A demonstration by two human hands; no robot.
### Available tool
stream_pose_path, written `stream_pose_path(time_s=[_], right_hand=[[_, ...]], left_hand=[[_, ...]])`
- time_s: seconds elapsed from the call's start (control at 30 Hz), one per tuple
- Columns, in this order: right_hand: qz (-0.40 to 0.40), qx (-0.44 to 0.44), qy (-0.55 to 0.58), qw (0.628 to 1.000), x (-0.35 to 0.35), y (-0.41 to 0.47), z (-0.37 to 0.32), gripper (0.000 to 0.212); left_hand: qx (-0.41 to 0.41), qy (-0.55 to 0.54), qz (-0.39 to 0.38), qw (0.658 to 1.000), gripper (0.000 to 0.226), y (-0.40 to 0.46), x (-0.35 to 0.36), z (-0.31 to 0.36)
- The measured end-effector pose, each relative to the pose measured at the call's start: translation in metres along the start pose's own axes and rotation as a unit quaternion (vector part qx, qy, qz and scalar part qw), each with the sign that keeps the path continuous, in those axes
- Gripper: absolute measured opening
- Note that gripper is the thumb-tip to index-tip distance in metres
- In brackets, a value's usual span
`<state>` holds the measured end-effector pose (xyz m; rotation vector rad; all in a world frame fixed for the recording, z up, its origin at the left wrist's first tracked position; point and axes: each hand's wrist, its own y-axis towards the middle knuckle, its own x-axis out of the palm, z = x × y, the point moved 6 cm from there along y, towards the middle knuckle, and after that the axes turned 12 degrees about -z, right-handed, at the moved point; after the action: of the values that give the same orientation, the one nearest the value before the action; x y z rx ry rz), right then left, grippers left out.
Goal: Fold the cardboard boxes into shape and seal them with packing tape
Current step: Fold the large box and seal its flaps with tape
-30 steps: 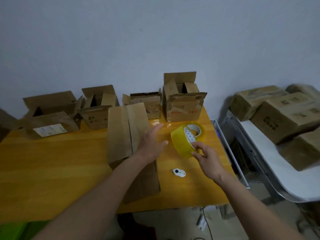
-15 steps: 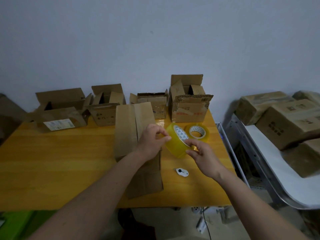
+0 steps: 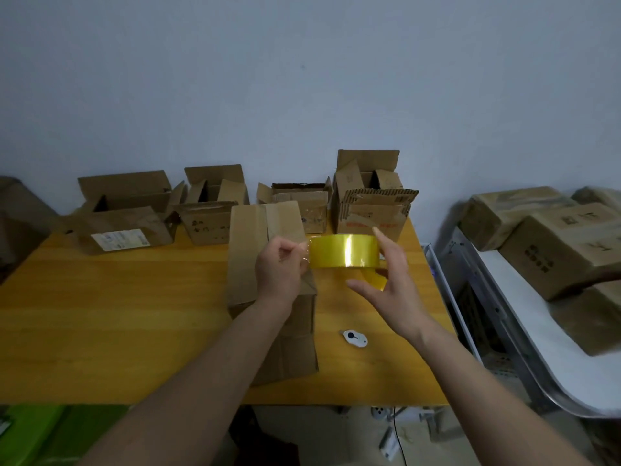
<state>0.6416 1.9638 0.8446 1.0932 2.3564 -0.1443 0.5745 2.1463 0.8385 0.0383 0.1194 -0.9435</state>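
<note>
Hands, left (image 3: 280, 267) pinching tape end, right (image 3: 391, 280) gripping roll (image 3: 344, 250)

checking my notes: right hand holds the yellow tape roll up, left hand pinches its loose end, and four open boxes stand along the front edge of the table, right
Not quite. In the head view the four open boxes stand along the table's far edge, by the wall. The right hand does hold the tape roll, and the left hand pinches its end.

The roll of tape (image 3: 344, 250) is glossy yellow. The boxes (image 3: 369, 210) are plain brown cardboard, one (image 3: 124, 227) bearing a white label (image 3: 120, 238). The table (image 3: 117, 314) is orange-yellow wood grain; the wall (image 3: 302, 79) pale grey-blue.
</note>
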Motion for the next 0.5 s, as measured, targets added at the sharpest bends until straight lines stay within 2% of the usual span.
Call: stream_pose_path(time_s=[0.07, 0.17, 0.23, 0.3, 0.37, 0.43, 0.5], right_hand=[[0.013, 0.018, 0.107, 0.994, 0.001, 0.002, 0.006, 0.086], [0.065, 0.038, 0.250, 0.965, -0.001, 0.008, 0.015, 0.053], [0.105, 0.077, 0.386, 0.913, 0.003, 0.012, 0.024, 0.028], [0.133, 0.124, 0.509, 0.841, 0.013, 0.014, 0.035, 0.021], [0.137, 0.152, 0.561, 0.802, 0.020, 0.014, 0.041, 0.022], [0.132, 0.166, 0.541, 0.814, 0.021, 0.013, 0.046, 0.022], [0.125, 0.171, 0.485, 0.849, 0.019, 0.014, 0.050, 0.024]], left_hand=[[-0.046, -0.085, -0.009, 0.995, 0.010, -0.002, 0.004, -0.005], [-0.101, -0.148, -0.042, 0.983, 0.008, -0.008, 0.018, -0.009], [-0.138, -0.198, -0.065, 0.968, 0.006, -0.013, 0.028, -0.012], [-0.154, -0.228, -0.082, 0.958, 0.009, -0.019, 0.035, -0.012], [-0.148, -0.215, -0.082, 0.962, 0.010, -0.021, 0.035, -0.012], [-0.140, -0.159, -0.068, 0.975, 0.010, -0.021, 0.030, -0.012], [-0.141, -0.088, -0.050, 0.985, 0.010, -0.023, 0.025, -0.015]])
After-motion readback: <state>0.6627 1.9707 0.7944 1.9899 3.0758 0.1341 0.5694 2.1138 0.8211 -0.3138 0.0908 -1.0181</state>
